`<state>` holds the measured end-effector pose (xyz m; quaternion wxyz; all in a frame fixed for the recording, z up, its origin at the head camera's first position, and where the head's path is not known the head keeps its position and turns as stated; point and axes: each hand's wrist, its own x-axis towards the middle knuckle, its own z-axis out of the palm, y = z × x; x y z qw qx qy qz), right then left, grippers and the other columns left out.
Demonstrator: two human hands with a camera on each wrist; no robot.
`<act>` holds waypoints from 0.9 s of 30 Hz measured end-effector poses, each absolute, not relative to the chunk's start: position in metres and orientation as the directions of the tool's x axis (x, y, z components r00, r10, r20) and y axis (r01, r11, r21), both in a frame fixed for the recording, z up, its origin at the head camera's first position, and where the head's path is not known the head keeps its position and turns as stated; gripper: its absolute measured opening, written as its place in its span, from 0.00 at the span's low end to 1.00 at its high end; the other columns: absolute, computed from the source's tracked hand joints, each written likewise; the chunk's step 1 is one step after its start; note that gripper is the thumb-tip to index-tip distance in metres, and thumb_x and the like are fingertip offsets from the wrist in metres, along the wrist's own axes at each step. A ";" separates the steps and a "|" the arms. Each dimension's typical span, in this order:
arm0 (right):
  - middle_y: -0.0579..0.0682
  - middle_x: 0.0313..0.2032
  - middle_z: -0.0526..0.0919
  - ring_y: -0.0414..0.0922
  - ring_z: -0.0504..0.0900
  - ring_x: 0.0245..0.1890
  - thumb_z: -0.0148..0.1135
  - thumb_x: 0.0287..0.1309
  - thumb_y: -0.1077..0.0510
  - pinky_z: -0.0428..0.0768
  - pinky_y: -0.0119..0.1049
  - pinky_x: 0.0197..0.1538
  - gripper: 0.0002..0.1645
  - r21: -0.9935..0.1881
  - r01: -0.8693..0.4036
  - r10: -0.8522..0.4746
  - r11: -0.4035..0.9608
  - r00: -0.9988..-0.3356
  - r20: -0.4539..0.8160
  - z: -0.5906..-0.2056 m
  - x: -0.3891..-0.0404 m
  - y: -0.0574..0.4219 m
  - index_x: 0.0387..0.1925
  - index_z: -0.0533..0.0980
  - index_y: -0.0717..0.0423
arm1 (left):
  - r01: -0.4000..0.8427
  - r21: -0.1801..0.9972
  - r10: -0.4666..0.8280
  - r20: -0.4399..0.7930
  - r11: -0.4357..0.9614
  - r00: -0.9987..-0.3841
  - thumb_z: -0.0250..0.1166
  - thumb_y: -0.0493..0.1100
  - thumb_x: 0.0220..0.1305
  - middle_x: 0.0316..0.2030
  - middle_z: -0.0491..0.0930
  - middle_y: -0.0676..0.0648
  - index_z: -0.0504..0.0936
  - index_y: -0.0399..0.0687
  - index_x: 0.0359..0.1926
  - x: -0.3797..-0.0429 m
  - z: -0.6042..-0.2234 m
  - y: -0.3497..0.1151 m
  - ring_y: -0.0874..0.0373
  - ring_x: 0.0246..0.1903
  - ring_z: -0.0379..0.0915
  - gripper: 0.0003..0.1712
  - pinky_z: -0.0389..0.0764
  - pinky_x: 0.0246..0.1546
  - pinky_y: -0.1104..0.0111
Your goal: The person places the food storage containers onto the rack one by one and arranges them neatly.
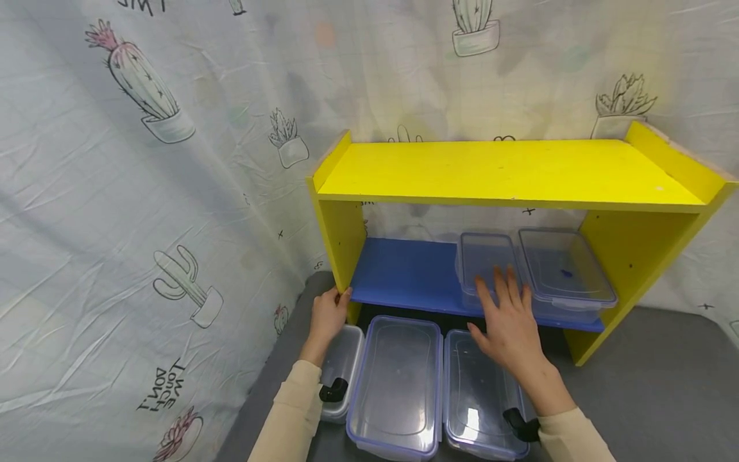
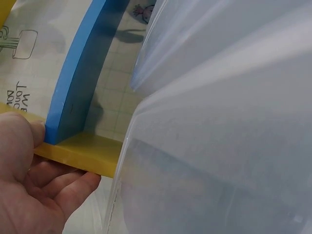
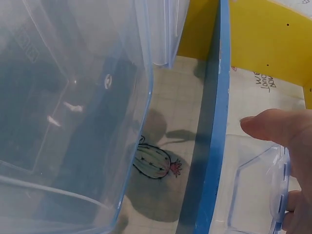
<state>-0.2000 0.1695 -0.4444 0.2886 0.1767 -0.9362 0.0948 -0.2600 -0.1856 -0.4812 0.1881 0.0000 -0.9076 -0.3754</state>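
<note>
A yellow shelf unit (image 1: 491, 168) with a blue lower shelf (image 1: 407, 269) stands in front of me. My left hand (image 1: 328, 316) grips the front edge of its left yellow side panel (image 2: 80, 153). In the left wrist view the thumb is on one face and the fingers curl round the other. The right hand (image 1: 510, 327), fingers spread, rests at the front of a small clear lidded container (image 1: 484, 247) on the blue shelf. Right beside that container sits a larger clear container (image 1: 562, 260), with a small blue mark inside or on it.
Below the blue shelf, three lidded clear containers stand in a row on the dark grey surface (image 1: 664, 385): a small one (image 1: 342, 356) at left, a long one (image 1: 397, 385) in the middle, another (image 1: 476, 391) at right. A cactus-print cloth (image 1: 242, 212) hangs behind and left.
</note>
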 end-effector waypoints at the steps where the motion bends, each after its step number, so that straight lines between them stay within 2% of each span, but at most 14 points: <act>1: 0.70 0.69 0.58 0.68 0.51 0.72 0.79 0.38 0.49 0.55 0.72 0.63 0.55 -0.074 -0.384 -0.276 0.920 -0.771 0.573 -0.445 -0.200 0.169 0.67 0.63 0.60 | 0.140 0.683 -0.143 0.340 0.717 -0.929 0.59 0.48 0.70 0.15 0.70 0.49 0.77 0.44 0.26 -0.260 -0.482 -0.186 0.59 0.14 0.63 0.17 0.64 0.17 0.69; 4: 0.69 0.69 0.58 0.70 0.50 0.72 0.79 0.39 0.50 0.55 0.73 0.62 0.53 -0.092 -0.403 -0.269 0.911 -0.748 0.607 -0.446 -0.200 0.169 0.67 0.64 0.60 | 0.137 0.683 -0.144 0.337 0.717 -0.930 0.59 0.49 0.70 0.15 0.70 0.49 0.77 0.44 0.26 -0.260 -0.483 -0.185 0.59 0.14 0.63 0.17 0.64 0.17 0.69; 8: 0.68 0.66 0.64 0.71 0.55 0.70 0.69 0.46 0.55 0.57 0.74 0.62 0.39 -0.193 -0.494 -0.194 0.848 -0.628 0.753 -0.449 -0.193 0.169 0.61 0.70 0.61 | 0.131 0.680 -0.141 0.329 0.722 -0.934 0.58 0.49 0.71 0.14 0.69 0.49 0.76 0.44 0.25 -0.259 -0.485 -0.185 0.59 0.14 0.63 0.18 0.64 0.17 0.69; 10: 0.67 0.63 0.70 0.70 0.62 0.67 0.62 0.49 0.56 0.62 0.69 0.62 0.31 -0.240 -0.547 -0.126 0.802 -0.547 0.827 -0.450 -0.188 0.170 0.56 0.75 0.62 | 0.130 0.683 -0.140 0.325 0.719 -0.935 0.58 0.50 0.71 0.14 0.69 0.49 0.76 0.44 0.25 -0.260 -0.485 -0.185 0.59 0.13 0.63 0.19 0.64 0.17 0.69; 12: 0.65 0.58 0.75 0.66 0.71 0.61 0.57 0.51 0.57 0.67 0.61 0.60 0.26 -0.270 -0.583 -0.063 0.766 -0.485 0.872 -0.450 -0.183 0.172 0.52 0.78 0.63 | 0.134 0.684 -0.140 0.331 0.717 -0.933 0.58 0.50 0.71 0.14 0.70 0.49 0.76 0.44 0.25 -0.260 -0.484 -0.185 0.59 0.13 0.63 0.19 0.64 0.16 0.69; 15: 0.62 0.47 0.82 0.61 0.79 0.46 0.57 0.52 0.58 0.74 0.50 0.50 0.20 -0.272 -0.590 -0.025 0.760 -0.445 0.895 -0.451 -0.177 0.177 0.45 0.81 0.64 | 0.141 0.686 -0.143 0.340 0.714 -0.929 0.58 0.50 0.71 0.14 0.70 0.48 0.77 0.43 0.25 -0.262 -0.483 -0.185 0.58 0.13 0.63 0.20 0.64 0.16 0.68; 18: 0.57 0.36 0.85 0.54 0.83 0.33 0.60 0.48 0.61 0.76 0.44 0.36 0.15 -0.279 -0.569 -0.036 0.774 -0.479 0.877 -0.455 -0.170 0.184 0.39 0.83 0.62 | 0.140 0.684 -0.146 0.343 0.716 -0.928 0.58 0.50 0.71 0.14 0.70 0.48 0.77 0.43 0.25 -0.263 -0.482 -0.186 0.58 0.13 0.63 0.19 0.64 0.16 0.68; 22: 0.51 0.27 0.86 0.47 0.82 0.23 0.65 0.44 0.63 0.74 0.37 0.23 0.11 -0.305 -0.498 -0.057 0.811 -0.587 0.808 -0.464 -0.160 0.192 0.34 0.84 0.59 | 0.137 0.684 -0.141 0.334 0.717 -0.932 0.58 0.50 0.71 0.14 0.69 0.48 0.76 0.44 0.25 -0.263 -0.482 -0.185 0.58 0.14 0.63 0.19 0.64 0.17 0.68; 27: 0.49 0.27 0.85 0.45 0.80 0.20 0.69 0.44 0.64 0.72 0.35 0.21 0.10 -0.382 -0.392 -0.033 0.837 -0.732 0.681 -0.475 -0.151 0.198 0.34 0.83 0.58 | 0.136 0.686 -0.143 0.334 0.715 -0.932 0.57 0.50 0.71 0.15 0.71 0.48 0.77 0.43 0.25 -0.264 -0.484 -0.185 0.58 0.14 0.64 0.19 0.65 0.17 0.68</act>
